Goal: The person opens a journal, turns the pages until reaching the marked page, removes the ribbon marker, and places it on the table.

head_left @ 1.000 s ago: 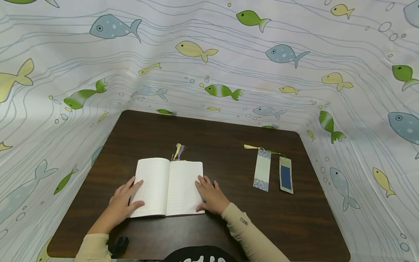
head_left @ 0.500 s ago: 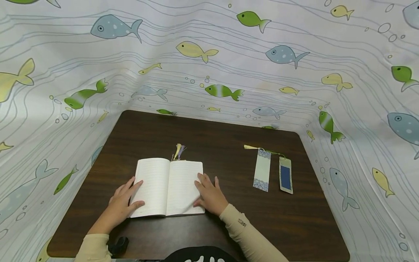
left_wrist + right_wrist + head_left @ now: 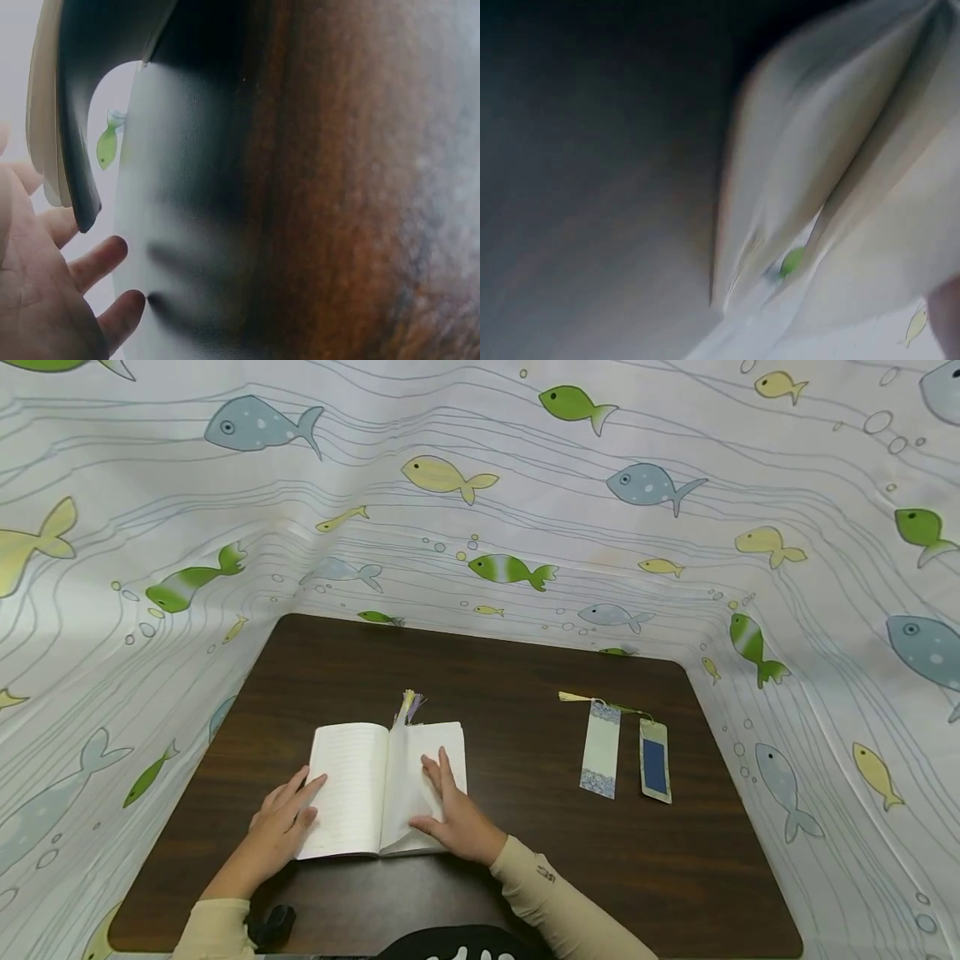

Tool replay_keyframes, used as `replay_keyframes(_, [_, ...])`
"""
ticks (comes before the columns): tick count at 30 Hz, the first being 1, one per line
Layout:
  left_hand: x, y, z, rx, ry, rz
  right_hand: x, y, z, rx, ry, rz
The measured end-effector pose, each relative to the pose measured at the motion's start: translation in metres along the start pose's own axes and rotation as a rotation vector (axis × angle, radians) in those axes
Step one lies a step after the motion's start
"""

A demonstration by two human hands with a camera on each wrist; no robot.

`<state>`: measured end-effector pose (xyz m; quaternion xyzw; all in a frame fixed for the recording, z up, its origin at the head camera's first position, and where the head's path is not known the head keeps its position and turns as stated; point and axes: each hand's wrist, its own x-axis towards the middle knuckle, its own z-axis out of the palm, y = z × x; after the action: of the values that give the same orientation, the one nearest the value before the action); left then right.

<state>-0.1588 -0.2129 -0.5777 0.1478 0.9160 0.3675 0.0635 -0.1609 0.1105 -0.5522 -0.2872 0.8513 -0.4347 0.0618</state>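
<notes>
An open lined notebook (image 3: 348, 789) lies on the dark wooden table. My left hand (image 3: 281, 818) rests at its left edge, fingers extended on the page margin. In the left wrist view, loosely bent fingers (image 3: 101, 262) stand beside the notebook's dark cover (image 3: 75, 112). Over the right half, my right hand (image 3: 457, 810) has its fingers spread and pushes a raised page (image 3: 401, 781) leftward. Lifted pages (image 3: 870, 210) arch in the right wrist view, where only a bit of the hand shows. Yellow and purple tassels (image 3: 408, 706) stick out above the notebook's top edge.
Two tasselled bookmarks lie to the right: a pale one with blue patterned ends (image 3: 602, 747) and a smaller one with a dark blue panel (image 3: 655, 762). A black object (image 3: 273, 927) sits near the left forearm. Fish-printed cloth (image 3: 480, 510) surrounds the table.
My right hand has moved left from the notebook's right edge, lifting a page from its lower corner and swinging it towards the spine. My left hand stays in place, its thumb drawn in slightly.
</notes>
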Motion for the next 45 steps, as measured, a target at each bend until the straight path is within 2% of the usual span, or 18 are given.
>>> replay_keyframes(2, [0.0,0.001,0.0,-0.032,0.01,0.002,0.001,-0.005,0.002,0.115,-0.088,0.009])
replay_keyframes(4, [-0.001,0.002,0.0,-0.061,0.019,0.008,0.003,-0.008,0.005,0.128,-0.19,0.011])
replay_keyframes(5, [-0.001,0.003,0.0,-0.07,0.024,0.016,0.004,-0.009,0.008,0.099,-0.237,0.001])
replay_keyframes(11, [-0.003,0.004,-0.001,-0.109,0.061,0.073,0.006,-0.01,0.026,-0.298,-0.443,-0.087])
replay_keyframes(15, [-0.002,0.003,-0.002,-0.139,0.058,0.045,0.005,-0.009,0.032,-0.416,-0.502,-0.076])
replay_keyframes(21, [0.001,0.002,-0.005,-0.098,0.01,-0.04,0.007,-0.009,0.031,-0.422,-0.503,-0.07])
replay_keyframes(24, [0.002,0.0,-0.004,-0.056,-0.018,-0.058,0.007,-0.01,0.029,-0.422,-0.481,-0.069])
replay_keyframes(33, [0.002,-0.002,-0.002,0.004,-0.028,-0.058,0.0,0.001,0.013,-0.599,-0.359,-0.013])
replay_keyframes(38, [0.002,-0.002,-0.003,0.009,-0.023,-0.06,-0.007,0.012,0.001,-0.676,-0.344,0.065])
replay_keyframes(45, [0.001,-0.003,-0.002,0.012,-0.031,-0.018,-0.016,0.025,-0.013,-0.733,-0.282,0.23])
